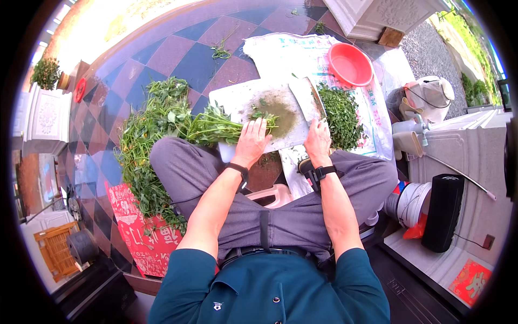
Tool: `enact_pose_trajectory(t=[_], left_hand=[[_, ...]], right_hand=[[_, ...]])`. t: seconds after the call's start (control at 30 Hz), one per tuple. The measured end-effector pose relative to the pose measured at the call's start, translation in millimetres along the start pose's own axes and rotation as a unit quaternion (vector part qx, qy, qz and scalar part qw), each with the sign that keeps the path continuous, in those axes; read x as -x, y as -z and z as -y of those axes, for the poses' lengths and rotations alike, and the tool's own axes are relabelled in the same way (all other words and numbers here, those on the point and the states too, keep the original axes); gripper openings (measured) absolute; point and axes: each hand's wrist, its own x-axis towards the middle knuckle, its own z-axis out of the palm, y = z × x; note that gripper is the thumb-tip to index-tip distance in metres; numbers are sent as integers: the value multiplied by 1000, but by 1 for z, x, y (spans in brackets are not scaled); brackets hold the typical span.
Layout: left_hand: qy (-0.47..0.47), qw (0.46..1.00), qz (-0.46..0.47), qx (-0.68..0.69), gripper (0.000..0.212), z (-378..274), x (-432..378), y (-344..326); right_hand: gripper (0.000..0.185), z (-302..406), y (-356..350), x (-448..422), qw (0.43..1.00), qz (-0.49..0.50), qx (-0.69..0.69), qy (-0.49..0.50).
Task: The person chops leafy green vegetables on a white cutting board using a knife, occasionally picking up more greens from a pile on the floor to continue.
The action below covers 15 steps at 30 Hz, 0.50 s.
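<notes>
My left hand (253,139) presses down on a bunch of leafy green stems (216,126), which lies across the white cutting board (231,96). The cut ends of the stems poke out to the right of my fingers. In my right hand (318,139) is the handle of a broad cleaver (304,97); its blade slants away from me over the board's right side. Wet greenish-brown residue (285,117) stains the middle of the board. Chopped greens (342,115) are heaped just right of the blade, on a white woven sack (279,50).
A large pile of uncut greens (139,156) spreads to my left, partly over a red printed sheet (141,243). On the sack's far right stands a red plastic basin (350,65). A black speaker (443,212) and a white bucket (413,204) are at my right.
</notes>
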Motion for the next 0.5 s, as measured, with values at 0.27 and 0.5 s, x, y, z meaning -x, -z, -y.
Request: enact_pose_trajectory(t=[0.27, 0.5], left_hand=[[164, 960, -110, 200, 11, 6, -11, -11], [201, 947, -89, 234, 10, 0, -16, -8]], right_hand=[[45, 19, 36, 0, 967, 5, -253, -32], [21, 64, 60, 53, 977, 62, -200, 34]])
